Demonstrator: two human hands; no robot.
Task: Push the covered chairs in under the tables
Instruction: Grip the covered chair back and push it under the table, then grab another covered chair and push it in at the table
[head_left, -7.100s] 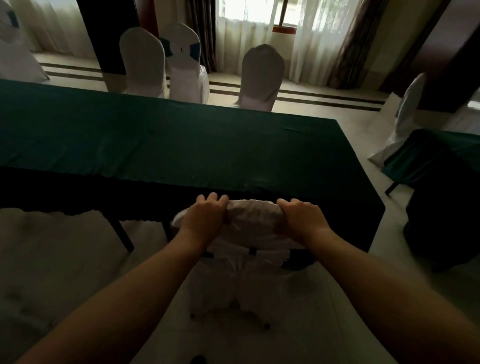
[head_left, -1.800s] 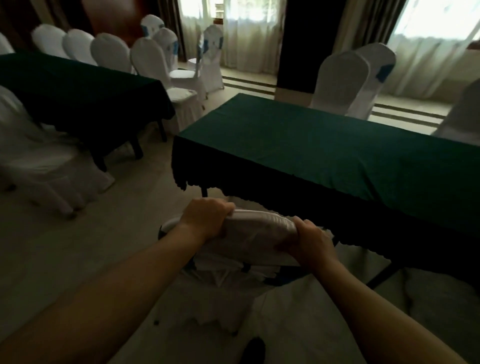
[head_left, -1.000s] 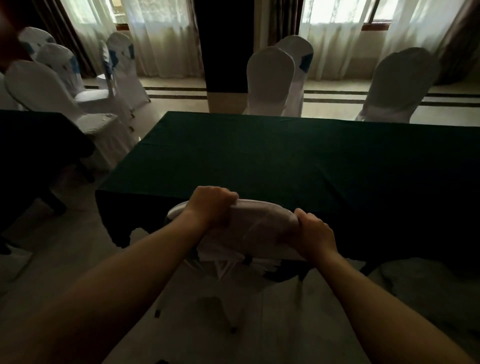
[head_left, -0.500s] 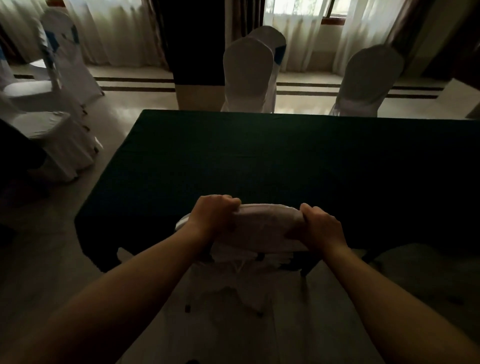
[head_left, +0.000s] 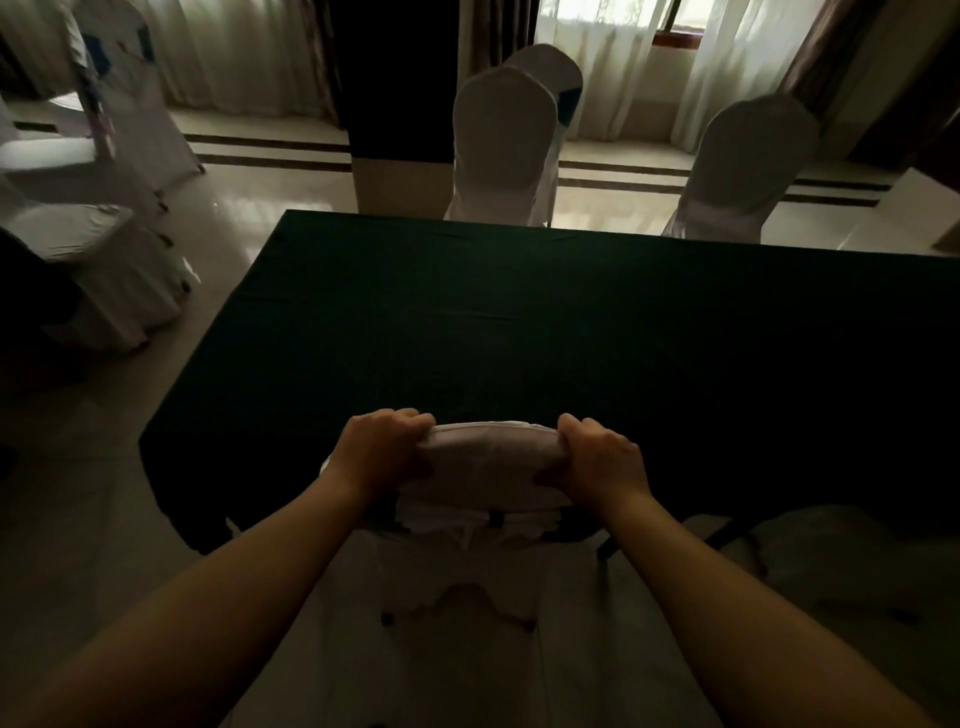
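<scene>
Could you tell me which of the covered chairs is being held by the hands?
The near-side chair; both hands grip its backrest top, while the others stand untouched.

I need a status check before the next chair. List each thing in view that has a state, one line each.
Held chair: white cover on, upright, top of its back at the table's near edge.
Left hand: closed on the chair back's left corner.
Right hand: closed on its right corner.
Table: draped in dark green cloth.
Far-side chairs: covered, upright, backs showing above the far edge.
Curtains: drawn, daylight coming through.
</scene>
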